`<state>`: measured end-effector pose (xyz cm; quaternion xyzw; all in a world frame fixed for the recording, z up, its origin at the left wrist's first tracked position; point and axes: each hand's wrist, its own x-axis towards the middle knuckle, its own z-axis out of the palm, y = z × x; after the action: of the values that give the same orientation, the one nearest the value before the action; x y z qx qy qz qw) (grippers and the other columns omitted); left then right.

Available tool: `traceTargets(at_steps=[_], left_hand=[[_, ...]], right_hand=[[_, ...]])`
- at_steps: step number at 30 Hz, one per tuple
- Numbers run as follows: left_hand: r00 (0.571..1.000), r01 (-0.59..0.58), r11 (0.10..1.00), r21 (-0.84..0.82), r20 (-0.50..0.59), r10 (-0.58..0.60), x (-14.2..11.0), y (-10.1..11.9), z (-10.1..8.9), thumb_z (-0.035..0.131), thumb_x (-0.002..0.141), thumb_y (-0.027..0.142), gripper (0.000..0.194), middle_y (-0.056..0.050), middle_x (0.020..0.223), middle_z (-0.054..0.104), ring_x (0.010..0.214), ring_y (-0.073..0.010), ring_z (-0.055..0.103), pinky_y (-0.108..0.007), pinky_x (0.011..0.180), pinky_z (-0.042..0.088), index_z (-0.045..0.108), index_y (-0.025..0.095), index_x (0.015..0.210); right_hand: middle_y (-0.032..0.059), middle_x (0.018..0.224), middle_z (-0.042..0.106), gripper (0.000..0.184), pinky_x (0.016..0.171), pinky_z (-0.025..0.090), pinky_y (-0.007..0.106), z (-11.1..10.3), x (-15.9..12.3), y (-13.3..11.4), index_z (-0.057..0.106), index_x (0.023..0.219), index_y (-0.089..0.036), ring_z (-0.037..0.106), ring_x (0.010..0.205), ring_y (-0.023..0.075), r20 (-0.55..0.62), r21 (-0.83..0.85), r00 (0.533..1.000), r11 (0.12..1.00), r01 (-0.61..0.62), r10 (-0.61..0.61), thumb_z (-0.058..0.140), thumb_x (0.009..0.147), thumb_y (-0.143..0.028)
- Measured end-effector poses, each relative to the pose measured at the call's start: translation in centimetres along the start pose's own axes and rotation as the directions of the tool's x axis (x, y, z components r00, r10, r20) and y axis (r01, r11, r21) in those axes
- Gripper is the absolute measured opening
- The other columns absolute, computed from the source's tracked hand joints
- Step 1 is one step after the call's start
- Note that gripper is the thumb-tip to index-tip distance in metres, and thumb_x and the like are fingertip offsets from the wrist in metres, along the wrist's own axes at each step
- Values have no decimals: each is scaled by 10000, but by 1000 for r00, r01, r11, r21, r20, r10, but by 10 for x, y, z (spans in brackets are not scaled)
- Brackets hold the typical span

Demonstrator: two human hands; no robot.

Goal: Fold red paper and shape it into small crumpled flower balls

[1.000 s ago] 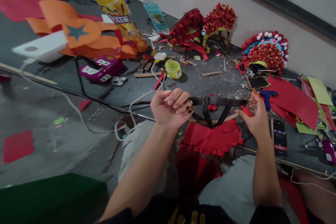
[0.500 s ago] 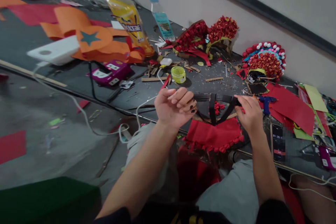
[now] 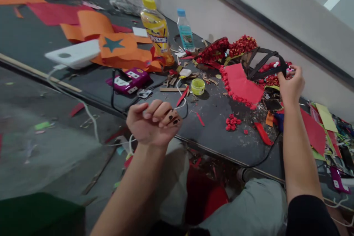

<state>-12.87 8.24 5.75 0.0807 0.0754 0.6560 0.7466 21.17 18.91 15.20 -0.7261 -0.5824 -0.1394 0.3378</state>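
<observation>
My right hand (image 3: 293,83) grips the black band of a strapped headpiece (image 3: 245,84), lifted over the back of the table. Its black straps arch into an open frame. A red panel hangs from it, edged with small red tufts. Farther left, my left hand (image 3: 155,123) is raised over the table's front edge, palm up and fingers curled in. Nothing shows in it, and dark spots mark some fingers. A bunch of red tufts (image 3: 232,122) lies on the table between the hands. The yellow-green tape roll (image 3: 198,87) stands beyond my left hand.
A yellow-capped bottle (image 3: 159,31) and a blue-capped bottle (image 3: 186,31) stand at the back. Orange paper pieces (image 3: 121,46), a white device (image 3: 73,54) and a purple power strip (image 3: 129,81) lie left. Red decorated pieces (image 3: 243,46) rest by the wall. Red sheets (image 3: 312,129) lie right.
My right hand has carried the headpiece up and away toward the wall, uncovering the red tufts on the table. My left hand stays curled, and the view has shifted.
</observation>
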Motion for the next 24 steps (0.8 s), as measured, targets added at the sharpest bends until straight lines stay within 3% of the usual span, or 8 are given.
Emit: traceTargets(at_steps=[3, 5, 12, 15, 17, 19, 22, 24], left_hand=[[999, 40, 999, -4, 26, -40, 0, -5, -7, 484, 636, 188, 320, 54, 411, 312, 312, -75, 290, -179, 319, 351, 213, 186, 465], [997, 64, 998, -10, 40, -64, 0, -8, -9, 481, 638, 191, 324, 56, 421, 286, 318, -77, 289, -181, 329, 357, 204, 188, 470], [988, 148, 989, 12, 46, -148, 4, -27, -10, 470, 665, 212, 352, 60, 459, 187, 339, -73, 252, -171, 348, 328, 157, 186, 507], [985, 163, 962, 219, 13, -170, 8, -39, -7, 471, 695, 263, 392, 61, 480, 153, 347, -61, 223, -163, 356, 291, 125, 179, 533], [991, 123, 861, 494, -15, -133, 13, -44, -4, 458, 708, 336, 404, 61, 492, 155, 358, -58, 209, -169, 362, 272, 123, 181, 544], [995, 87, 696, 712, -33, -90, 19, -43, 0, 442, 692, 387, 376, 58, 502, 191, 377, -61, 224, -182, 373, 269, 159, 190, 540], [998, 69, 501, 862, -66, -25, 35, -29, 2, 425, 667, 375, 256, 38, 529, 305, 414, -74, 294, -203, 406, 280, 286, 195, 549], [994, 58, 317, 947, -86, 75, 48, -11, 2, 425, 690, 352, 202, 29, 548, 374, 439, -83, 323, -208, 428, 263, 376, 186, 586]], right_hand=[[242, 1244, 505, 852, 958, 402, 477, 12, -10, 8, 305, 1354, -51, 501, 1161, 334, 142, -65, 988, 997, -45, 54, 712, 667, -346], [259, 1344, 414, 919, 985, 388, 489, 17, -29, 17, 244, 1397, -72, 436, 1237, 349, 174, -58, 984, 998, -24, 34, 712, 668, -379], [141, 1154, 572, 470, 779, 520, 404, 1, -121, 48, 497, 1215, -168, 576, 981, 245, 125, 136, 988, 988, 71, -88, 559, 805, -389], [122, 1065, 619, 311, 699, 525, 345, -15, -159, 57, 583, 1076, -175, 589, 952, 225, 113, 163, 989, 984, 72, -91, 515, 845, -373], [102, 982, 650, 233, 665, 521, 315, -23, -181, 64, 609, 997, -174, 610, 867, 196, 97, 159, 990, 984, 82, -98, 509, 862, -336], [99, 947, 668, 173, 678, 521, 312, -28, -202, 74, 619, 934, -170, 624, 870, 192, 63, 159, 986, 977, 145, -156, 499, 875, -279], [86, 891, 680, 133, 755, 525, 338, -29, -228, 91, 623, 925, -171, 636, 854, 181, -30, 90, 957, 953, 291, -289, 504, 866, -177], [87, 876, 683, 131, 756, 527, 339, -27, -239, 101, 623, 939, -164, 637, 830, 178, -64, 19, 920, 921, 389, -387, 537, 844, -139]])
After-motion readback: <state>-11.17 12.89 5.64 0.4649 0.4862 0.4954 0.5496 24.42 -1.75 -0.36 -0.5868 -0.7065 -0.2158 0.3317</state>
